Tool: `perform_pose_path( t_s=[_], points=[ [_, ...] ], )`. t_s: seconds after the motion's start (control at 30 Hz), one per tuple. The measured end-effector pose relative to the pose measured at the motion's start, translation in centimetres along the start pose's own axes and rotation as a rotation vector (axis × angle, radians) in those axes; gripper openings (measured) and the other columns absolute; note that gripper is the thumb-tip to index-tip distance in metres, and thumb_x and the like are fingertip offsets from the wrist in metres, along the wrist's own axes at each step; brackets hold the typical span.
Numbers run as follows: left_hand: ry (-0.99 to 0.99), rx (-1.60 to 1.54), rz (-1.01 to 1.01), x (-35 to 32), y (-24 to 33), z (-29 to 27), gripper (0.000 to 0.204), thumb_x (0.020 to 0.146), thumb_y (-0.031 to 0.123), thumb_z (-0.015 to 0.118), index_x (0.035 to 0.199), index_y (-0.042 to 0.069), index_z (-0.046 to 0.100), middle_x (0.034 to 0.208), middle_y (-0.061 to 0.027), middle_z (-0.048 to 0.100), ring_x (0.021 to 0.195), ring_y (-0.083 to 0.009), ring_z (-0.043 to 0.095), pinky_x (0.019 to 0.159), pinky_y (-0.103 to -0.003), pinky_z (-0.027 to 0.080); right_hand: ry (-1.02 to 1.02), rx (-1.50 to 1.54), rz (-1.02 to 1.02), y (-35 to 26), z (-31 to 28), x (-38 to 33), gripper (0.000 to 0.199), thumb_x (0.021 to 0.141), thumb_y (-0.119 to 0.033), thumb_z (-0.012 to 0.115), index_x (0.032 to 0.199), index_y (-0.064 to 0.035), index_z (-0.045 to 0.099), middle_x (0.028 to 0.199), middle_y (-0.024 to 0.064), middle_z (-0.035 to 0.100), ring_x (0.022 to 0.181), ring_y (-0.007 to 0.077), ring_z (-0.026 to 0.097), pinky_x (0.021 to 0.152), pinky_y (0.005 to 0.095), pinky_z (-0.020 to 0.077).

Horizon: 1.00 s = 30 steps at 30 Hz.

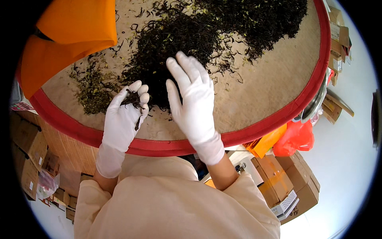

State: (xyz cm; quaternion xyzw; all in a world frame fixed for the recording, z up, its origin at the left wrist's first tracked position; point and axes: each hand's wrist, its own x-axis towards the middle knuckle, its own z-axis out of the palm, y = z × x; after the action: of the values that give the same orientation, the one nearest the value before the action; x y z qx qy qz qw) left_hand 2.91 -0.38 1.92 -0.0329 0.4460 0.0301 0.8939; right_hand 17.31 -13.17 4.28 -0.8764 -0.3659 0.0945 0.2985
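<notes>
A large round woven tray with a red rim (pixel 278 117) carries a heap of dark dried tea leaves (pixel 207 28). Both my hands wear white gloves. My left hand (pixel 124 119) is cupped at the heap's near edge, fingers curled around a small pinch of dark leaves. My right hand (pixel 194 99) lies flat with fingers spread, palm down on the near side of the heap. A thinner patch of greenish leaf bits (pixel 93 85) lies to the left of my left hand.
An orange cloth or bag (pixel 67 36) overlaps the tray's far left. Cardboard boxes (pixel 290 179) stand on the floor at right, next to a red plastic bag (pixel 294 139). More boxes (pixel 30 151) are stacked at left under the tray.
</notes>
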Motion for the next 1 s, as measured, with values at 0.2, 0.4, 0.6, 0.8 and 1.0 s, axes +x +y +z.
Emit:
perform_pose_path(
  t_s=[0.2,0.4,0.6,0.8,1.0],
  points=[
    [-0.089,-0.287,-0.14,0.0,1.1,-1.6,0.031,0.101,0.02,0.044,0.127,0.013,0.06,0.122,-0.0092,0.064,0.101,-0.0197,0.063,0.085,-0.034,0.051,-0.245,-0.006,-0.125,1.3,0.9,-2.2,0.039,0.08,-0.011,0.067,0.119,-0.0074,0.064,0.13,0.0114,0.057,0.12,0.0334,0.051,0.099,0.043,0.0426],
    [-0.033,-0.346,-0.08,-0.2,1.7,-1.9,0.033,0.102,0.022,0.041,0.125,0.01,0.061,0.119,-0.0079,0.065,0.098,-0.0205,0.064,0.082,-0.035,0.052,-0.156,0.072,-0.063,2.2,-1.0,-4.4,0.029,0.076,-0.01,0.072,0.105,-0.0107,0.065,0.108,0.0051,0.062,0.093,0.0258,0.059,0.077,0.0376,0.0476],
    [-0.047,-0.334,-0.069,0.1,1.9,-2.0,0.033,0.102,0.022,0.042,0.126,0.01,0.06,0.119,-0.0078,0.065,0.099,-0.0207,0.064,0.084,-0.035,0.052,0.047,-0.138,-0.119,3.4,0.8,1.0,0.035,0.077,-0.005,0.069,0.111,-0.0141,0.065,0.111,0.0055,0.06,0.094,0.0263,0.057,0.078,0.0378,0.0461],
    [-0.036,-0.35,-0.071,-0.1,1.8,-2.0,0.032,0.101,0.022,0.043,0.125,0.01,0.061,0.12,-0.008,0.064,0.099,-0.0201,0.063,0.085,-0.035,0.051,-0.019,-0.205,-0.344,4.5,5.0,5.1,0.024,0.082,-0.01,0.062,0.105,-0.0137,0.066,0.118,0.0089,0.057,0.108,0.0292,0.053,0.087,0.041,0.0444],
    [-0.018,-0.358,-0.058,0.1,1.6,-2.0,0.031,0.101,0.021,0.044,0.124,0.01,0.061,0.119,-0.0075,0.065,0.098,-0.0195,0.063,0.084,-0.034,0.051,0.002,0.244,-0.024,3.9,3.1,3.7,0.017,0.079,-0.005,0.07,0.094,-0.0101,0.063,0.11,0.0059,0.062,0.102,0.0245,0.056,0.085,0.0358,0.0454]
  ],
)
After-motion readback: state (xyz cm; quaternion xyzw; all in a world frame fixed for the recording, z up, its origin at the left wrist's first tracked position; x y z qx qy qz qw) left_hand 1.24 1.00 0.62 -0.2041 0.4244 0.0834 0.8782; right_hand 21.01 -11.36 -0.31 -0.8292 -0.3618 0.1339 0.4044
